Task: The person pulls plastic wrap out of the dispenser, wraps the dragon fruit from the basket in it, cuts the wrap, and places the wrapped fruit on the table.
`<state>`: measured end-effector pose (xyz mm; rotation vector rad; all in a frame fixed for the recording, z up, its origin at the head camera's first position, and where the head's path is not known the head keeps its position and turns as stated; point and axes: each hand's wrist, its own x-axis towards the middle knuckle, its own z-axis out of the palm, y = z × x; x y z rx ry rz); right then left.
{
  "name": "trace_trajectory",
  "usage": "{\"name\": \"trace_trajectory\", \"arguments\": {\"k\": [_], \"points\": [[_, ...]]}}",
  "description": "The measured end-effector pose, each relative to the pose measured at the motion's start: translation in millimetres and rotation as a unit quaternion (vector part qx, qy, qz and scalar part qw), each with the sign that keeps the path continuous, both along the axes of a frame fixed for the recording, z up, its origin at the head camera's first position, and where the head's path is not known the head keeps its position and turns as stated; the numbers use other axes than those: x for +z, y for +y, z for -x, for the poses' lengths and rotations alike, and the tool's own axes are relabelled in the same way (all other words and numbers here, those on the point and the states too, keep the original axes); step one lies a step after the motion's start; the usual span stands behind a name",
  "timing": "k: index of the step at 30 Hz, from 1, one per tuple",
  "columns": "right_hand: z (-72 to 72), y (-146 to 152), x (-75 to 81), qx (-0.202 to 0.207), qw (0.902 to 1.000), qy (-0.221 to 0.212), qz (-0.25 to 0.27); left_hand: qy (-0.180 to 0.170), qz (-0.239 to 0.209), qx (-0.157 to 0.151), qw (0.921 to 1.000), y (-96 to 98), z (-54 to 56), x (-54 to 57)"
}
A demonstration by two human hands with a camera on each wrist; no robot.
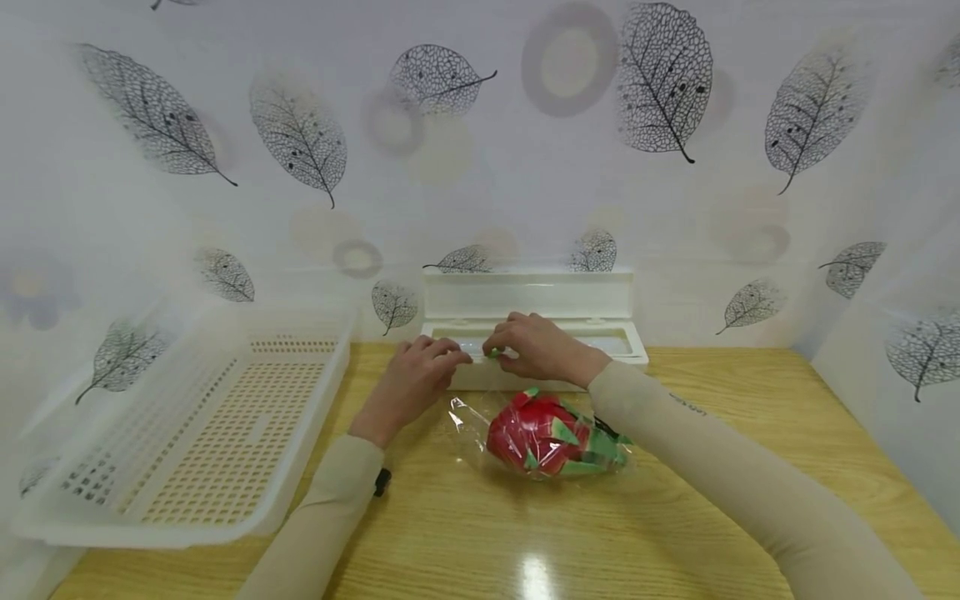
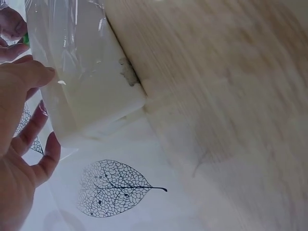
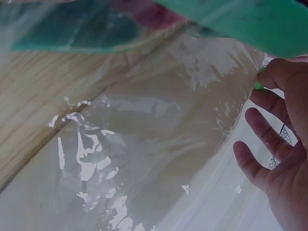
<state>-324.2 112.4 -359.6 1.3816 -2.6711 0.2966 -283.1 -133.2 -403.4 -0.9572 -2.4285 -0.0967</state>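
Note:
A white cling film dispenser box stands with its lid raised at the back of the table. Clear cling film runs from its front edge over a red and green dragon fruit, which lies in front of the box. My right hand pinches a small green slider at the box's front rim, its other fingers spread apart. Just left of it, my left hand holds the film's edge at the rim between thumb and fingertips, fingers bent over the box.
A white plastic basket with a lattice floor stands on the left of the wooden table. Behind the box hangs a white sheet printed with leaves. A small black piece shows beside the left sleeve.

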Motion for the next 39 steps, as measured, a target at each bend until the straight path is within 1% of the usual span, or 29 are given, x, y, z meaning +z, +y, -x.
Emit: {"name": "trace_trajectory", "arguments": {"k": [5, 14, 18, 23, 30, 35, 39], "points": [[-0.4, 1, 0.8, 0.001, 1.0000, 0.006, -0.001, -0.015, -0.003, 0.009, 0.9998, 2.6, -0.6, 2.2], [-2.3, 4, 0.1, 0.001, 0.9999, 0.012, -0.002, -0.039, -0.029, 0.026, 0.9985, 6.1, -1.2, 0.1], [-2.8, 5, 0.3, 0.000, 0.9999, 0.014, 0.000, -0.042, -0.038, 0.040, 0.9976, 9.7, -1.9, -0.7], [-3.1, 6, 1.1, 0.000, 0.9999, 0.016, 0.002, -0.041, -0.037, 0.059, 0.9967, 12.5, -2.3, -1.5], [-2.5, 9, 0.9, -0.007, 0.9999, 0.012, -0.004, -0.043, -0.041, 0.060, 0.9964, 13.5, -2.4, -1.8], [-1.8, 10, -0.4, -0.006, 0.9999, 0.015, -0.002, -0.040, -0.045, 0.060, 0.9964, 13.4, -2.0, -2.8], [-2.5, 11, -0.9, -0.006, 0.9999, 0.016, 0.004, -0.044, -0.047, 0.062, 0.9960, 13.3, -1.7, -4.0]]}}
